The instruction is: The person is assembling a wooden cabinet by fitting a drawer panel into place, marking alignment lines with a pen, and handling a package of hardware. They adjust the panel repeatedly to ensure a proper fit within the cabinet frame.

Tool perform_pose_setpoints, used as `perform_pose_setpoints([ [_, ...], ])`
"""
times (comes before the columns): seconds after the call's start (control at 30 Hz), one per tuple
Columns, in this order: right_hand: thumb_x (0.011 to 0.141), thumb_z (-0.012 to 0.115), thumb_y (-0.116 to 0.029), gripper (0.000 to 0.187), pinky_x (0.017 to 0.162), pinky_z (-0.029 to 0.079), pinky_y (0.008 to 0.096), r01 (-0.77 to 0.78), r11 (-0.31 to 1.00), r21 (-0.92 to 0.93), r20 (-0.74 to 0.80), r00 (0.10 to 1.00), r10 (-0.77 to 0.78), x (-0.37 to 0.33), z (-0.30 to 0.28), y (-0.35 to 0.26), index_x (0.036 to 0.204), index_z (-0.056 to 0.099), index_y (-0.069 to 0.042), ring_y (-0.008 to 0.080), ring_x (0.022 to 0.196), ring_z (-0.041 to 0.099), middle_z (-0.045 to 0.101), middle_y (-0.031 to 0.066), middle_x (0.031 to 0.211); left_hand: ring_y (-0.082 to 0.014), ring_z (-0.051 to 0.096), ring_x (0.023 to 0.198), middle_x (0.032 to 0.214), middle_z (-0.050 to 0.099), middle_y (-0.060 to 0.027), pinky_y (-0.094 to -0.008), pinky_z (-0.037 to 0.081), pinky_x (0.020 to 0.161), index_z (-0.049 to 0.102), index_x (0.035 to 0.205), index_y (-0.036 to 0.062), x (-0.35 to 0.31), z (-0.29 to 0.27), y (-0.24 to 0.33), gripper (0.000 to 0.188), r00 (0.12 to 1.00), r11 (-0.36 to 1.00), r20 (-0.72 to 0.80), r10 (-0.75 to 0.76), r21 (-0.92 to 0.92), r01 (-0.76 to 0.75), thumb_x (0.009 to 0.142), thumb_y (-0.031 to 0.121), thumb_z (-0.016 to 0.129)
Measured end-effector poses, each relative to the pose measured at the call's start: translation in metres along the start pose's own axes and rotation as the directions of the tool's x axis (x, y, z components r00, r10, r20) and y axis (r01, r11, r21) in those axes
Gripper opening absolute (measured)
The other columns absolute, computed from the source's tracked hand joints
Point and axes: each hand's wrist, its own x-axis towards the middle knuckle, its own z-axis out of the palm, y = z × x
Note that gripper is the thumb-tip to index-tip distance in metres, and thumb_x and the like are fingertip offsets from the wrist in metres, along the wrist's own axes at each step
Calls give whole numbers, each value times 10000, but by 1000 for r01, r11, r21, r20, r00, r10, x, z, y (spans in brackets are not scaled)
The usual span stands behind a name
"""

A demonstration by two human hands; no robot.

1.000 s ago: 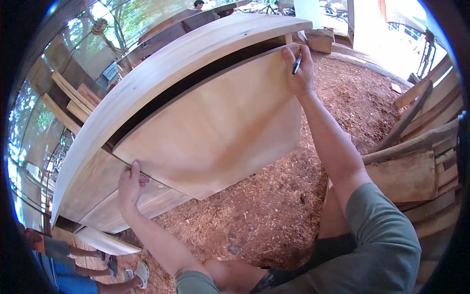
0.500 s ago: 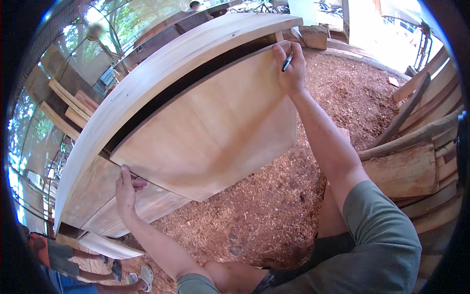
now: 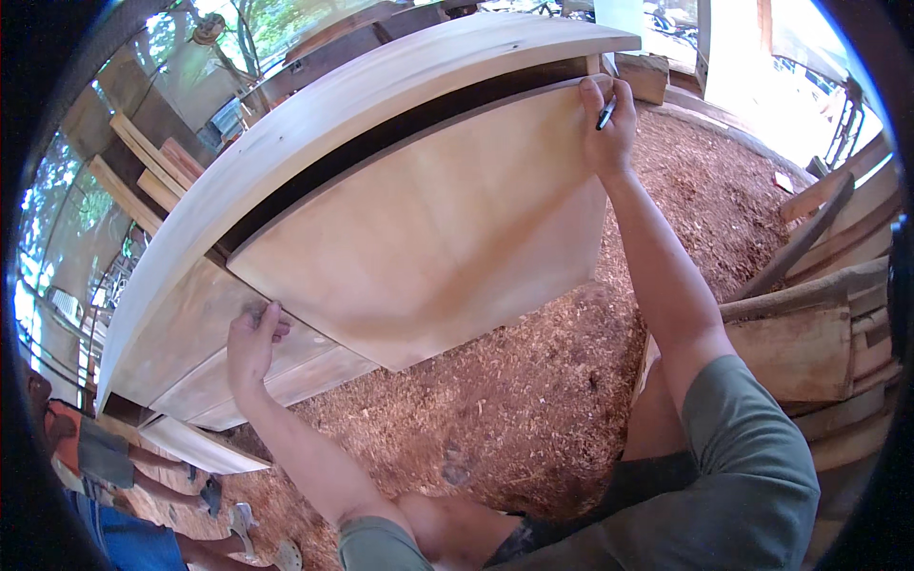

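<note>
A pale, smooth wooden panel (image 3: 428, 219) leans against the front of a large wooden cabinet (image 3: 181, 357) that lies under a curved top board (image 3: 314, 124). A dark gap shows along the panel's upper edge. My right hand (image 3: 609, 133) grips the panel's upper right corner, with a dark pen (image 3: 606, 116) tucked between the fingers. By the panel's lower left edge, my left hand (image 3: 253, 347) rests against the cabinet front, its fingers half curled and nothing visible in them.
Wood shavings (image 3: 514, 409) cover the floor. Several planks and curved timbers (image 3: 790, 343) are stacked at the right. More boards (image 3: 143, 176) lean beyond the cabinet at the left. At the lower left, people's legs (image 3: 162, 462) show near the cabinet's end.
My left hand has slid a little along the panel's edge, its thumb no longer over the corner. The view has shifted slightly; my right hand keeps its hold on the panel.
</note>
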Motion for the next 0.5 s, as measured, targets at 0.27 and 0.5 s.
perform_pose_setpoints([
  [0.27, 987, 644, -372, 359, 720, 427, 292, 7, 1000, 17, 7, 1000, -7, 2, -2, 6, 953, 594, -18, 125, 774, 488, 569, 41, 810, -189, 694, 732, 820, 731, -141, -315, 556, 707, 691, 1002, -49, 6, -1, -12, 523, 1000, 1000, -8, -21, -1, 21, 1019, 457, 560],
  [0.5, 986, 649, -361, 355, 713, 427, 296, 44, 999, -8, -2, 999, -44, 2, 0, 6, 967, 605, -9, 121, 768, 484, 573, 31, 812, -195, 687, 747, 815, 732, -153, -315, 551, 724, 671, 1054, -69, 3, 1, -5, 560, 1000, 999, -8, -24, -29, 23, 1031, 471, 527],
])
